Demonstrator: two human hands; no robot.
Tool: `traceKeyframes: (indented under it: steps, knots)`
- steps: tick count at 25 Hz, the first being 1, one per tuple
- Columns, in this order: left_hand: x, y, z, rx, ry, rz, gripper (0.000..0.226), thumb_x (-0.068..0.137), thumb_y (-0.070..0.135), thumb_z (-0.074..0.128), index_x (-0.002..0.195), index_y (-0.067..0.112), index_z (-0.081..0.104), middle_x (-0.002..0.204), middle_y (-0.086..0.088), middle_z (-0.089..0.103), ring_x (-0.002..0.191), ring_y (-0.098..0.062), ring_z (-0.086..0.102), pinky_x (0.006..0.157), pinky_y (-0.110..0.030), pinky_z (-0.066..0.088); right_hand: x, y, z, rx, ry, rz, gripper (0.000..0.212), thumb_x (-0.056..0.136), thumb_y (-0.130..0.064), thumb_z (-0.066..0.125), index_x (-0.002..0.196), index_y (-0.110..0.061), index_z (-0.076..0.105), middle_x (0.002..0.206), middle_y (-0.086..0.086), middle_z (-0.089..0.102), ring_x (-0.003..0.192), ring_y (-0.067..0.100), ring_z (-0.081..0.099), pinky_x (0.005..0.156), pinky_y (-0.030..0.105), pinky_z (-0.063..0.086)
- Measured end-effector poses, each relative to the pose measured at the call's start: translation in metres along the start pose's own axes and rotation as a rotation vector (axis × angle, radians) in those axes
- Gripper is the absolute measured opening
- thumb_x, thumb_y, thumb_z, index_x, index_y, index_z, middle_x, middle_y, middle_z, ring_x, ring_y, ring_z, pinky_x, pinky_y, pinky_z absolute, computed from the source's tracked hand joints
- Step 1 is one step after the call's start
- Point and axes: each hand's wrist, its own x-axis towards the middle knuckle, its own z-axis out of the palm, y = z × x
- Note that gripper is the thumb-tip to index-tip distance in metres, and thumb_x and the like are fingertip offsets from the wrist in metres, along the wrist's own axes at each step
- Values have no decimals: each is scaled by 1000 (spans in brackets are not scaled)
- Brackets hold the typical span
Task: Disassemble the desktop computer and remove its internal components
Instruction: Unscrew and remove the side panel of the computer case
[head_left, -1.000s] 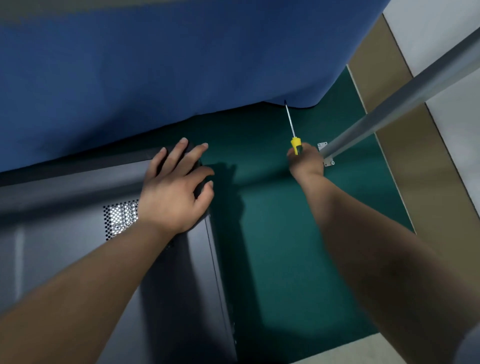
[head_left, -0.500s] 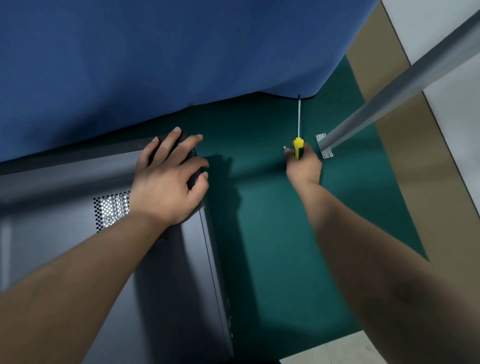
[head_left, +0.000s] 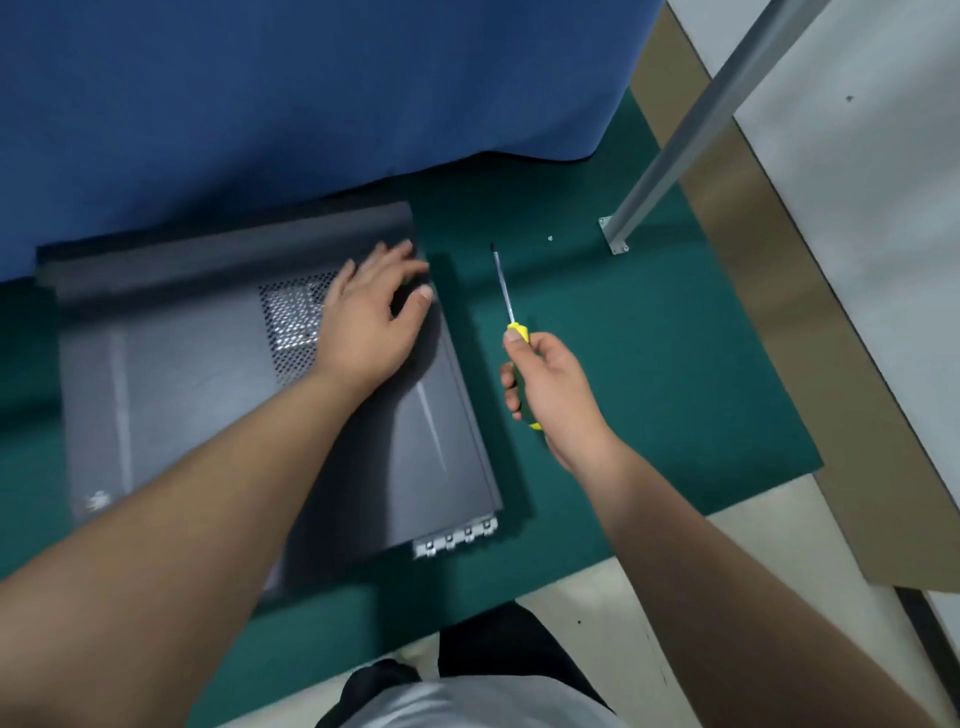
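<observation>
Head: computer case (head_left: 218, 395) under left fingers (head_left: 400, 265)

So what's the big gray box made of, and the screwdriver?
The computer case looks like painted sheet metal: flat, matte dark gray, with a punched vent grid and faint sheen streaks. The screwdriver has a thin shiny shaft, probably steel, and a yellow handle that looks like plastic, gripped by the right hand.
</observation>
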Motion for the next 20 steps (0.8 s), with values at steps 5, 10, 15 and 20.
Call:
traceKeyframes:
  steps: [5, 10, 15, 20]
  knots:
    - [-118, 16, -19, -687, 53, -249, 24, 106, 20, 55, 124, 23, 72, 121, 4, 75, 121, -7, 65, 109, -27, 47, -110, 18, 55, -13, -105, -49, 32, 103, -42, 56, 95, -13, 66, 69, -1, 65, 52, 15, 55, 47, 25, 44]
    - [-206, 2, -65, -1246, 157, -576, 16, 107, 23, 53, 103, 17, 67, 101, -5, 80, 98, -20, 75, 89, -33, 56, -184, 67, 119, -113, -156, -9, 29, 106, -36, 54, 96, -11, 67, 73, -3, 64, 55, 11, 56, 49, 24, 46]
    - [-277, -30, -92, -1233, 282, -738, 9, 103, 20, 61, 107, 17, 68, 88, -4, 75, 77, -15, 74, 71, -26, 58, -226, 120, 166, -286, -310, -30, 23, 107, -34, 49, 99, -16, 62, 74, -1, 67, 63, 16, 60, 64, 36, 50]
    - [-329, -49, -88, -1259, 286, -816, 10, 104, 15, 59, 109, 14, 67, 92, -3, 77, 89, -18, 75, 81, -38, 62, -250, 159, 185, -566, -402, -97, 18, 108, -42, 41, 113, -26, 49, 92, -3, 75, 85, 11, 72, 74, 30, 50]
